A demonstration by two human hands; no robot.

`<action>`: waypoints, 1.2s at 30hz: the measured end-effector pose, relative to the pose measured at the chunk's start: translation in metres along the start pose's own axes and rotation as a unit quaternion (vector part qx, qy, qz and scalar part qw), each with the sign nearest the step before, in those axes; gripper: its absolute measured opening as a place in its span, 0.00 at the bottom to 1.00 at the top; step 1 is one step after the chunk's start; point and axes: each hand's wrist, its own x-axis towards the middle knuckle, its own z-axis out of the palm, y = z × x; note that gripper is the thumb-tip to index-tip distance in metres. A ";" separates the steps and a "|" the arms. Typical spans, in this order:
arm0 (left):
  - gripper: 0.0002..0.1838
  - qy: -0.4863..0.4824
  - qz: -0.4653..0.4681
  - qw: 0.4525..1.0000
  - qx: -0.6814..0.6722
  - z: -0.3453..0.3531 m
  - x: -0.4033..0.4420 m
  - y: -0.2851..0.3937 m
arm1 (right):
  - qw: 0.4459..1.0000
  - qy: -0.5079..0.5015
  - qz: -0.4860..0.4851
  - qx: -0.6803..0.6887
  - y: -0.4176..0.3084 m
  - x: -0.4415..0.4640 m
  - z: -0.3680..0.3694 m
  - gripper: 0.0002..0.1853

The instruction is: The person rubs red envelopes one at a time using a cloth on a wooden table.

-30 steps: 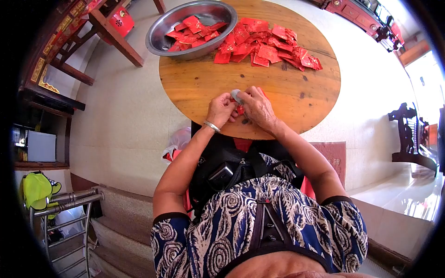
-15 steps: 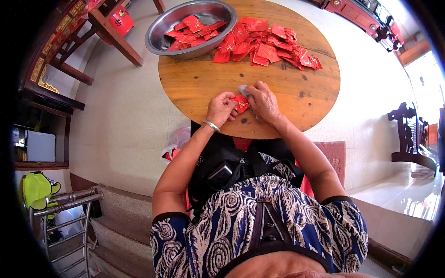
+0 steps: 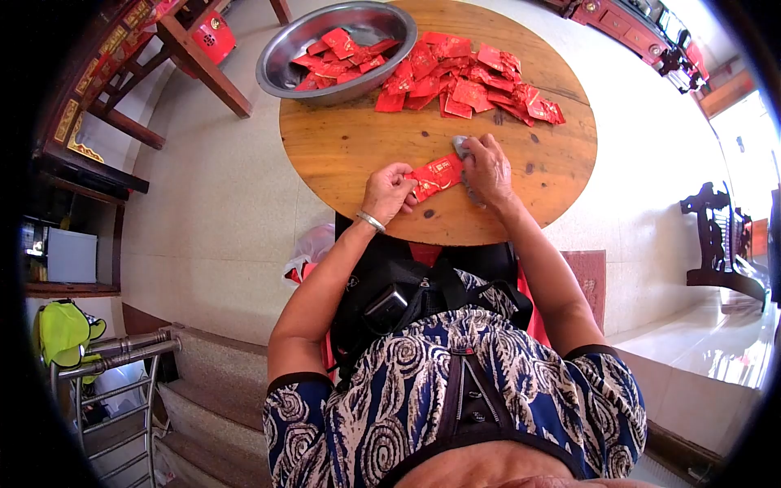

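A red packet with gold print [image 3: 439, 174] lies flat on the round wooden table [image 3: 350, 138] near its front edge. My left hand [image 3: 388, 192], with a silver bangle at the wrist, pinches the packet's left end. Bunched under the fingers of my right hand [image 3: 488, 171] is a grey cloth [image 3: 460, 147], pressed against the packet's right end. Farther back, a heap of similar red packets [image 3: 468, 81] covers part of the tabletop. More of them sit in a wide metal basin [image 3: 277, 81] at the back left.
A carved wooden table [image 3: 203, 65] stands at the left and a dark carved chair [image 3: 716, 236] at the right. On the floor by the round table rests a plastic bag [image 3: 315, 244]. A metal railing [image 3: 122, 358] and steps [image 3: 220, 374] are at lower left.
My right hand has slid to the right with the grey cloth, uncovering more of the red packet. My left hand has stayed at the packet's left end.
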 end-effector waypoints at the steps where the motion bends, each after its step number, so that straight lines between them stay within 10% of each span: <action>1: 0.13 0.004 -0.001 1.000 0.004 0.000 -0.001 0.001 | 1.000 0.001 0.010 -0.009 0.000 0.001 -0.002 0.12; 8: 0.13 0.016 -0.013 1.000 0.014 0.003 -0.003 0.006 | 0.990 0.118 -0.014 0.070 -0.020 0.007 -0.016 0.17; 17: 0.11 -0.012 -0.020 1.000 0.016 0.002 -0.002 0.009 | 0.985 -0.043 -0.130 0.105 -0.059 -0.014 0.009 0.15; 36: 0.15 -0.004 -0.009 1.000 0.008 0.001 0.000 0.003 | 0.996 -0.057 -0.049 0.057 -0.037 -0.007 0.014 0.14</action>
